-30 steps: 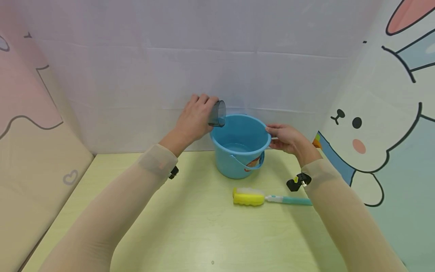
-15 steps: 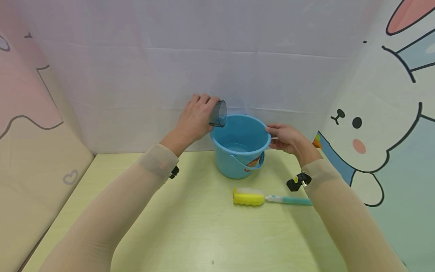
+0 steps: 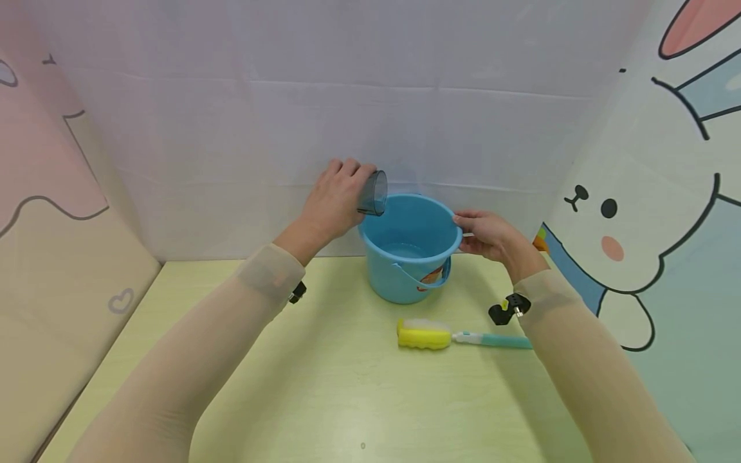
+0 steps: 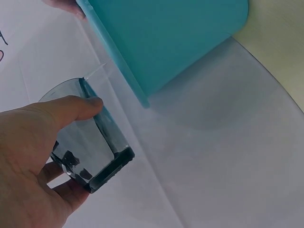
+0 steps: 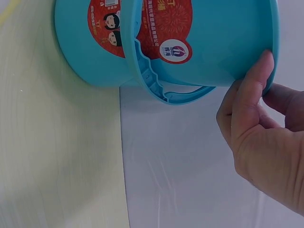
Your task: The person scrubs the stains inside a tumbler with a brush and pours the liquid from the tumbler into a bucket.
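Note:
My left hand [image 3: 332,199] grips a smoky, see-through cup [image 3: 374,194], tipped sideways with its mouth toward the blue bucket [image 3: 399,276], over the left rim. A thin clear trickle [image 4: 96,70] leaves the cup's lip in the left wrist view, where the thumb lies along the cup's side. The bucket stands upright on the table, with a shallow layer of clear liquid [image 3: 405,249] on its floor. My right hand [image 3: 489,235] pinches the bucket's right rim, fingers outside. The bucket's handle [image 5: 190,96] hangs down its front, partly over a red label [image 5: 166,28].
A brush with a yellow sponge head [image 3: 424,335] and a teal-and-white handle [image 3: 492,341] lies on the pale wooden table [image 3: 324,386] in front of the bucket. A white cloth backdrop [image 3: 231,141] rises close behind it. Printed panels stand at both sides.
The cup and left hand have shifted very slightly to the right. The bucket, right hand and brush have stayed in place.

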`<state>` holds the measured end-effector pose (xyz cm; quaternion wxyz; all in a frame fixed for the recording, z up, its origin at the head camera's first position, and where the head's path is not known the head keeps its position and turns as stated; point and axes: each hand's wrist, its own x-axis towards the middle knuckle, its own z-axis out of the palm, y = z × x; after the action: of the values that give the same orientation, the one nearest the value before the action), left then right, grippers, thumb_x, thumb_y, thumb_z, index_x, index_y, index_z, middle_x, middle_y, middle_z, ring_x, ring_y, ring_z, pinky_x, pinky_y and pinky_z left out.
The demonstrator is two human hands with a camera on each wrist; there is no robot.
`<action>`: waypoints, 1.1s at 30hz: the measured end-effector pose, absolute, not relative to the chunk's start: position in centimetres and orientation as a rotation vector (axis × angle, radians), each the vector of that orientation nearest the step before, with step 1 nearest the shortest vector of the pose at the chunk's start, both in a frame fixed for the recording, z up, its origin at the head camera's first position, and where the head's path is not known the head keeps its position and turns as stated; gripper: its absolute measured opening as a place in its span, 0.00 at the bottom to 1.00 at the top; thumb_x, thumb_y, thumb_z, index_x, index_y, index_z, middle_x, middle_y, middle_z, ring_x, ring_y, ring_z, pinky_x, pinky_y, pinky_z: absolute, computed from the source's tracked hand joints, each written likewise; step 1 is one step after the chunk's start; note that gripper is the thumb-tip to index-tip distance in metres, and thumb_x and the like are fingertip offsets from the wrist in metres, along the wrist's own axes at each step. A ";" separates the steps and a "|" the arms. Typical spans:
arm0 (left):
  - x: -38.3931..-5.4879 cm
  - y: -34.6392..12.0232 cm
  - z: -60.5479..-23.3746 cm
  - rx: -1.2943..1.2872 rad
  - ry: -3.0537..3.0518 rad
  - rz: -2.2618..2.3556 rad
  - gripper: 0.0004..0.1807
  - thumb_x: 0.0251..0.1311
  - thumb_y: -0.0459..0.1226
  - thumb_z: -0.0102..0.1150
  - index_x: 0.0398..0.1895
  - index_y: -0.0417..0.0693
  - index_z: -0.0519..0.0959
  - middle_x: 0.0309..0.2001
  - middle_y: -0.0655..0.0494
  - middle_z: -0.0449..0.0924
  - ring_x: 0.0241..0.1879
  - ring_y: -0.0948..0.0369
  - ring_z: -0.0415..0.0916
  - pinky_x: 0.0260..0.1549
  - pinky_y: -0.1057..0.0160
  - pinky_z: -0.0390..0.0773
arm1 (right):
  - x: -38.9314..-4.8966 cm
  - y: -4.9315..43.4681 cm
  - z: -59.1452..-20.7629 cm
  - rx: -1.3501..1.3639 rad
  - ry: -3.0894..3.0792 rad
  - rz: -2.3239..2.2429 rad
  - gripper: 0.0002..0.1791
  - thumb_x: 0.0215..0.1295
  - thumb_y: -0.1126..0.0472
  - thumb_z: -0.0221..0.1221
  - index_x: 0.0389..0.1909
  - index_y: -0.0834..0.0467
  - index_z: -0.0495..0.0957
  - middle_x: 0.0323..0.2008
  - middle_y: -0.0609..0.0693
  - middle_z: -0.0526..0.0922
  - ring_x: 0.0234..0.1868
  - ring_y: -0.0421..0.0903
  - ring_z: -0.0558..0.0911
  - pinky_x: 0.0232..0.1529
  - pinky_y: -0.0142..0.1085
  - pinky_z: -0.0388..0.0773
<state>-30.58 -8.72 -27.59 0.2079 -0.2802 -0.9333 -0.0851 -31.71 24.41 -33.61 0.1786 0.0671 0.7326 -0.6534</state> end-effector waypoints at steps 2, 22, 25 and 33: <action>-30.6 -8.7 -27.6 -0.781 -2.598 -0.233 0.47 0.53 0.39 0.83 0.76 0.46 0.69 0.64 0.42 0.74 0.61 0.43 0.68 0.61 0.45 0.76 | -31.7 24.4 -33.6 0.185 2.071 -1.847 0.30 0.86 0.55 0.49 0.82 0.57 0.59 0.57 0.58 0.72 0.35 0.41 0.82 0.33 0.28 0.83; -30.5 -8.4 -27.4 -0.778 -2.601 -0.204 0.47 0.54 0.37 0.83 0.77 0.46 0.69 0.64 0.43 0.74 0.61 0.44 0.67 0.60 0.45 0.76 | -31.8 24.5 -33.6 0.187 2.075 -1.850 0.30 0.86 0.55 0.50 0.82 0.58 0.60 0.57 0.60 0.73 0.34 0.41 0.82 0.33 0.28 0.82; -30.4 -8.4 -27.3 -0.782 -2.601 -0.206 0.46 0.54 0.37 0.82 0.77 0.46 0.69 0.64 0.43 0.74 0.62 0.43 0.67 0.60 0.44 0.76 | -31.9 24.5 -33.6 0.198 2.074 -1.850 0.30 0.86 0.55 0.50 0.82 0.57 0.60 0.57 0.60 0.73 0.34 0.41 0.82 0.34 0.29 0.83; -30.4 -8.4 -27.4 -0.790 -2.589 -0.203 0.45 0.55 0.37 0.82 0.76 0.47 0.69 0.62 0.44 0.74 0.61 0.43 0.67 0.61 0.45 0.76 | -31.8 24.3 -33.6 0.206 2.071 -1.851 0.30 0.86 0.55 0.51 0.82 0.57 0.60 0.62 0.62 0.71 0.36 0.42 0.83 0.34 0.28 0.83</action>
<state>-30.41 -8.36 -27.44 0.2118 -0.2845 -0.9321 -0.0730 -31.83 24.34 -33.59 0.1771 0.0726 0.7319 -0.6539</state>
